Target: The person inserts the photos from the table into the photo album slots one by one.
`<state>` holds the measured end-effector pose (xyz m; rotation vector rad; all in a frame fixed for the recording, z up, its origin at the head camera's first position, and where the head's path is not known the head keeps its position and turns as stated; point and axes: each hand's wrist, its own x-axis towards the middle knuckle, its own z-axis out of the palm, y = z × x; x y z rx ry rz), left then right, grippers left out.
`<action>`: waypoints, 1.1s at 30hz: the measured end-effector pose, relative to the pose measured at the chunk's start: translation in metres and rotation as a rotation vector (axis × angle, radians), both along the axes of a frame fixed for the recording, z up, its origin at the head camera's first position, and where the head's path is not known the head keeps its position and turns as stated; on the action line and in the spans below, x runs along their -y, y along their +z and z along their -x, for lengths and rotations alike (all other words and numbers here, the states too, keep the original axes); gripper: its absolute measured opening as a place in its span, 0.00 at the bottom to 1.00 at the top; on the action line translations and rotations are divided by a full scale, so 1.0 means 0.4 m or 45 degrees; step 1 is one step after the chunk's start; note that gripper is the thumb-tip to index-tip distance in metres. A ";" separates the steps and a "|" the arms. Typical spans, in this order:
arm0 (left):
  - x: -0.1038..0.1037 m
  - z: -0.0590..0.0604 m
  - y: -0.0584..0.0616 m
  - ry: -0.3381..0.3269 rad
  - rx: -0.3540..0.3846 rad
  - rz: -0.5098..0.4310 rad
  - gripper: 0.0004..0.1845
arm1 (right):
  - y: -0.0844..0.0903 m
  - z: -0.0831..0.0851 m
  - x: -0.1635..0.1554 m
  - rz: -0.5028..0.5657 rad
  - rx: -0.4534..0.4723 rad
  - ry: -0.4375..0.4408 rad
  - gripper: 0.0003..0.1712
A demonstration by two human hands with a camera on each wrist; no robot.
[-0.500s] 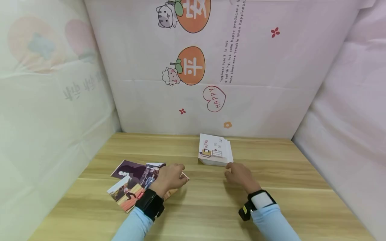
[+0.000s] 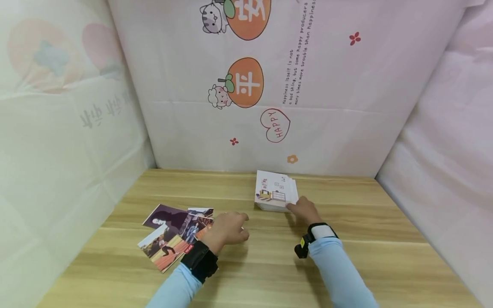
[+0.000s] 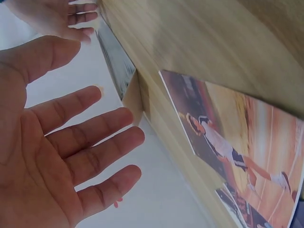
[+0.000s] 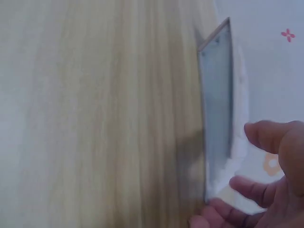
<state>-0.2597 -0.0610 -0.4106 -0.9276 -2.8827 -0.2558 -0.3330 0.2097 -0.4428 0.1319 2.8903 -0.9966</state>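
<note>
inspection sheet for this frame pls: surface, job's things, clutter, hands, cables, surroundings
Surface: wooden table, light grain.
Job's things: stack of cards at the back centre; loose photos fanned out at the left.
Clutter: nothing seen.
Hands: left hand open above the table beside the photos, holding nothing; right hand at the stack's near right corner, grip unclear.
Cables: nothing seen.
Surroundings: printed cloth with cartoon fruit, animals and text screens three sides.
</note>
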 end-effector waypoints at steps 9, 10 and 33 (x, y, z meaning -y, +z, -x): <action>-0.003 0.007 -0.023 0.025 0.028 0.036 0.16 | -0.020 0.029 0.047 -0.017 0.096 -0.272 0.51; 0.002 0.008 -0.025 0.032 0.024 0.041 0.15 | -0.020 0.030 0.053 -0.014 0.099 -0.285 0.52; 0.017 0.019 -0.051 0.053 0.022 0.053 0.16 | -0.009 0.045 0.032 0.343 0.160 -0.257 0.37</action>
